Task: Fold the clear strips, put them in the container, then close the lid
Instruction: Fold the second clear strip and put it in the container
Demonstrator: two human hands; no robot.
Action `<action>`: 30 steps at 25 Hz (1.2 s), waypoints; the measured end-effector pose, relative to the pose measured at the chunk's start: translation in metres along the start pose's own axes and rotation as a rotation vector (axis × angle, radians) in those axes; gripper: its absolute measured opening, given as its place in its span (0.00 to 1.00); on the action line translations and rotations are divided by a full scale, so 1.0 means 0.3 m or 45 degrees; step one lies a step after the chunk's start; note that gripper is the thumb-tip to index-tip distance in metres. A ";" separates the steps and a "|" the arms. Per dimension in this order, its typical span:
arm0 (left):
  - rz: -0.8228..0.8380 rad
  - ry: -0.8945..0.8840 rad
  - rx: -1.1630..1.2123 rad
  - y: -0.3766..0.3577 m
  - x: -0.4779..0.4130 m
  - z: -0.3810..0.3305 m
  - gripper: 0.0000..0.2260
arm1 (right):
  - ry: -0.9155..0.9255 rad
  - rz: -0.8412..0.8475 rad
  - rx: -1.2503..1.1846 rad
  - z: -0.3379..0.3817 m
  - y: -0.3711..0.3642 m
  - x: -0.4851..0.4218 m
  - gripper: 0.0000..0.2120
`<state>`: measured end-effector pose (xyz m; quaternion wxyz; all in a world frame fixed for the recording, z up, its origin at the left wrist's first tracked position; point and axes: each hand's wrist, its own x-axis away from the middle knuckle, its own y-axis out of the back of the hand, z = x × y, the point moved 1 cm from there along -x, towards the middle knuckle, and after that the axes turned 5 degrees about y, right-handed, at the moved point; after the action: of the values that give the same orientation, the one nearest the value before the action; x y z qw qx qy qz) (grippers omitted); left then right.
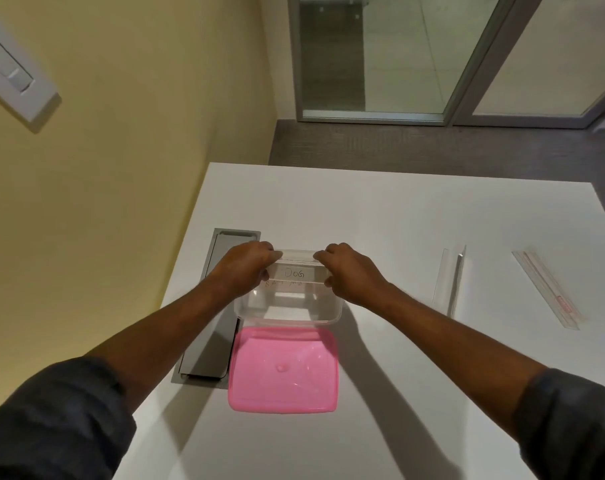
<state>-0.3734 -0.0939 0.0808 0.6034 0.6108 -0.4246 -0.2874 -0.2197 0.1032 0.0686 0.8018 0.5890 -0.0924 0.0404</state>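
A clear strip [295, 271] with "DOG" handwritten on it is held over the far rim of the clear container [289, 315]. My left hand [243, 268] pinches the strip's left end and my right hand [349, 271] pinches its right end. A second line of writing shows just below, on another layer of the strip or inside the container; I cannot tell which. The pink lid [283, 370] lies flat on the white table [380, 209], touching the container's near side. Another clear strip [450, 282], creased lengthwise, lies to the right. A third strip with red print [550, 289] lies farther right.
A grey cable hatch [211, 327] is set into the table left of the container, partly under the lid's corner. The yellow wall runs along the table's left edge. A carpeted floor and a glass door are beyond the far edge.
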 end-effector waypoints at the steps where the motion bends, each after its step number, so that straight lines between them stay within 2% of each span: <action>1: 0.010 0.007 0.000 -0.019 -0.006 0.014 0.22 | -0.002 0.017 0.040 0.006 -0.014 -0.026 0.21; 7: 0.121 0.054 -0.057 -0.130 -0.029 0.064 0.17 | 0.016 0.112 0.225 0.031 -0.128 -0.122 0.14; 11: 0.193 0.062 -0.094 -0.181 -0.050 0.065 0.13 | -0.037 0.151 0.246 0.036 -0.191 -0.153 0.14; 19: 0.219 0.061 -0.145 -0.246 -0.072 0.077 0.13 | -0.055 0.163 0.324 0.045 -0.265 -0.175 0.16; 26: 0.168 0.066 -0.129 -0.255 -0.075 0.064 0.14 | -0.033 0.088 0.298 0.044 -0.271 -0.168 0.15; 30: 0.008 0.141 -0.013 -0.210 -0.065 0.025 0.15 | -0.046 -0.076 0.035 0.049 -0.197 -0.113 0.12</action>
<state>-0.3783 -0.0864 0.0151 0.6301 0.6213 -0.3908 -0.2534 -0.2441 0.0728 0.0107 0.7926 0.6032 -0.0886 0.0074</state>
